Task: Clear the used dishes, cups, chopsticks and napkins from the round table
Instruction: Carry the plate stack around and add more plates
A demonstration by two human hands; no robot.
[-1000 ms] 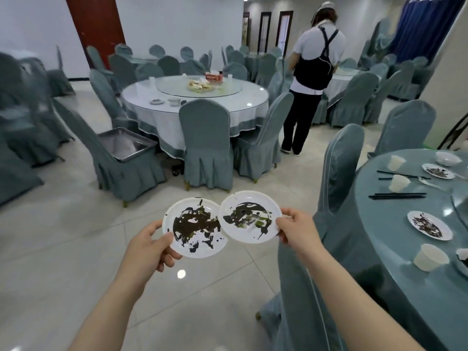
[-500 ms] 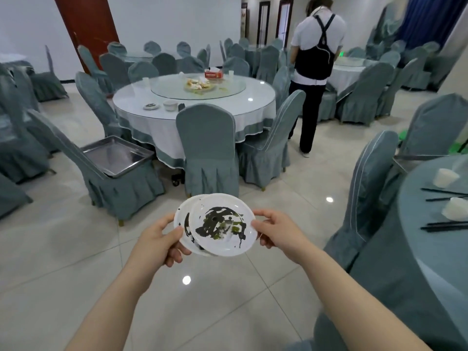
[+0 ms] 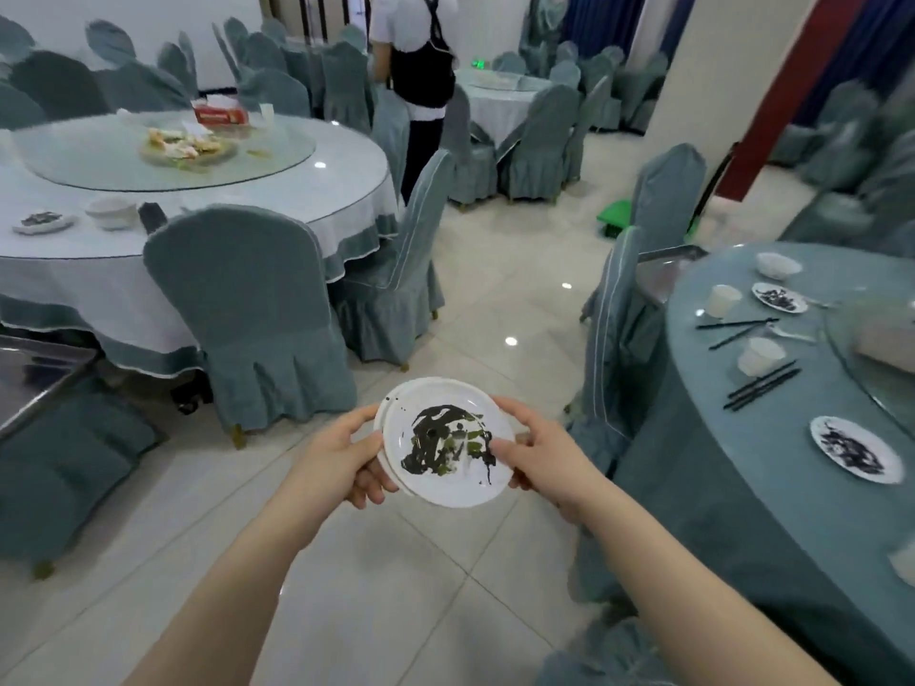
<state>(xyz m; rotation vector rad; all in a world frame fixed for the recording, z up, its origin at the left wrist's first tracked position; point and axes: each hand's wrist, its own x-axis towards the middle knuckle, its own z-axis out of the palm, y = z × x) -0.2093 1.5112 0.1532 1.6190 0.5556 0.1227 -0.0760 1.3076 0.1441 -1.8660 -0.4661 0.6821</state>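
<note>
Left hand [image 3: 341, 458] and right hand [image 3: 542, 450] are gripping opposite rims of two stacked round white plates [image 3: 448, 440], smooth, smeared with dark sauce and green scraps, over glossy floor tiles [image 3: 396, 586], left of the teal-clothed round table [image 3: 772, 487].

Your single head-worn wide-angle view looks forward and down, close over your left hand [image 3: 341, 455] and right hand [image 3: 539, 450] on the plates [image 3: 448, 440], table [image 3: 742, 438] at right, floor [image 3: 396, 586] below.
</note>
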